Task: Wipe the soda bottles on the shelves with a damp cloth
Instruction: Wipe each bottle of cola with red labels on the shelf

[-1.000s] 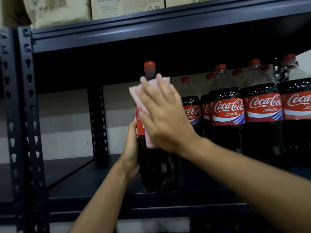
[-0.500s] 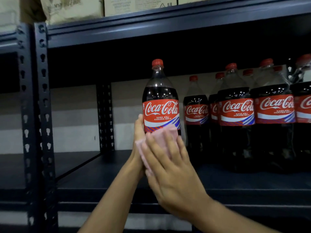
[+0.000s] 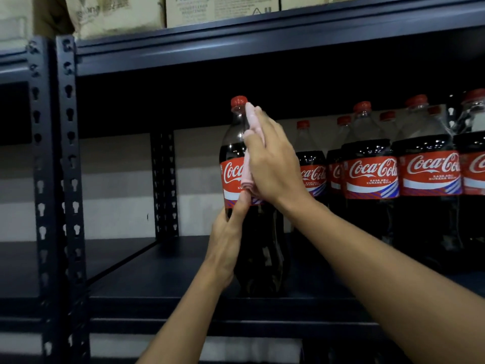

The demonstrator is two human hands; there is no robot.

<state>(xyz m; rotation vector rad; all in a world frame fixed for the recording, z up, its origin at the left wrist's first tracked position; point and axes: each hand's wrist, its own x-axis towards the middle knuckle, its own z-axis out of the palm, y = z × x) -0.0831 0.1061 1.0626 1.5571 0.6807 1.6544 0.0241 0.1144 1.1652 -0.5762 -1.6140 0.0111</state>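
Bottle (image 3: 262, 245): upright at the front of the lower shelf (image 3: 157, 279), apart from the rest and to their left; label faces the camera.
Long axis: vertical, red cap (image 3: 238, 101) on top.
L hand (image 3: 225, 243): grips the lower body just under the label; thumb (image 3: 242, 203) runs up the front, other fingers curl round the far side, mostly hidden.
R hand (image 3: 275, 166): lies on the upper right-front of the bottle w/ the pink cloth (image 3: 248, 177) beneath it.
R fingers (image 3: 258, 114): straight, close together, pointing up the neck and pressing the cloth flat; tips just below the cap.
Cloth span: from the neck down onto the label, between palm and plastic.
Key relation: R hand is nearer the cap, L nearer the base; bottle sits ahead and slightly left of the R palm, so a stroke prob. runs along the axis while L steadies.
Step, as I judge it: mid-wipe on this bottle; left face looks uncovered, may need a turn by L.
Other bottles (image 3: 372, 174): row to the right, further back, standing, not touched.
Above: cardboard boxes (image 3: 217, 9) on the upper shelf.
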